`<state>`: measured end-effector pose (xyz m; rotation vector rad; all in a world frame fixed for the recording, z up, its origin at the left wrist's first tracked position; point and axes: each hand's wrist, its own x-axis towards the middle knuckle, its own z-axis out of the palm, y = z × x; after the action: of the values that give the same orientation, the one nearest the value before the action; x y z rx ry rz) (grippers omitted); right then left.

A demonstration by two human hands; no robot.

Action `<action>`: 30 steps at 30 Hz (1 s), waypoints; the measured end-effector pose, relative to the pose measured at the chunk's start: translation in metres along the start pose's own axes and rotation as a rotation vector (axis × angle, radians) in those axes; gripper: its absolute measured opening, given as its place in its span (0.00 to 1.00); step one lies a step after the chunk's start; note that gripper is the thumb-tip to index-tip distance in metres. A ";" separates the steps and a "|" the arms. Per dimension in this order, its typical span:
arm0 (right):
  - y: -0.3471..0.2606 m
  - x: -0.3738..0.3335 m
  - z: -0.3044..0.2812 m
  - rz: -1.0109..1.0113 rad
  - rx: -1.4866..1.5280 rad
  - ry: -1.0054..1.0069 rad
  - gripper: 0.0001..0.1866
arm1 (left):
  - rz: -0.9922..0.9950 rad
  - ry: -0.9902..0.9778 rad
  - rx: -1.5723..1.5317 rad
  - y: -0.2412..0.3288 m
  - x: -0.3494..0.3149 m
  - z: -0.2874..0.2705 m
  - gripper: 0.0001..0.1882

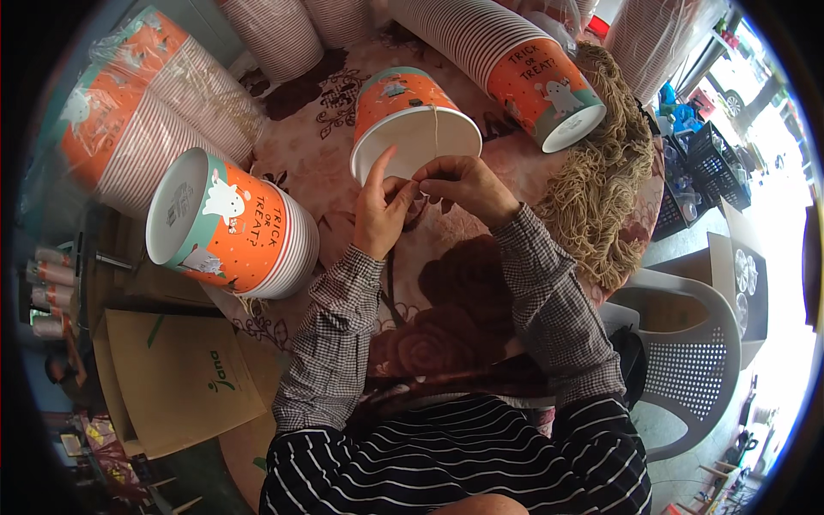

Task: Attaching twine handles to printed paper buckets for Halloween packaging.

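An orange and green paper bucket with a ghost print lies tilted on the table, its white open mouth toward me. A thin beige string comes over its rim and runs down across the mouth to my fingers. My left hand and my right hand meet just below the rim, fingertips pinched together. My left index finger points upward. The string's lower end is hidden between the fingers, though both hands seem to be closed on it.
At left lies a nested stack of buckets, with plastic-wrapped stacks behind. Another long stack is at the back right, beside a heap of beige strings. A cardboard box and a plastic chair flank the flowered tablecloth.
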<state>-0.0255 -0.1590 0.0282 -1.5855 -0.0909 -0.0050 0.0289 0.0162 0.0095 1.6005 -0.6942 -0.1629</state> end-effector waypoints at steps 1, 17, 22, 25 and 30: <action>-0.001 0.000 0.000 0.002 -0.002 -0.011 0.10 | 0.000 -0.001 0.001 -0.001 0.000 -0.001 0.29; 0.001 0.002 0.000 -0.031 -0.015 0.082 0.08 | 0.072 0.035 0.095 0.002 -0.001 0.003 0.05; 0.002 0.001 0.001 -0.073 0.078 0.151 0.08 | 0.060 0.035 0.128 0.000 -0.001 0.002 0.05; 0.006 0.002 0.000 -0.018 0.071 0.099 0.08 | 0.098 0.045 0.115 -0.002 0.000 0.002 0.06; 0.001 0.002 -0.001 0.005 -0.021 0.101 0.09 | 0.071 0.037 0.089 -0.004 0.000 0.001 0.07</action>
<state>-0.0238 -0.1598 0.0276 -1.6036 -0.0086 -0.0823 0.0304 0.0155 0.0053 1.6570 -0.7370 -0.0507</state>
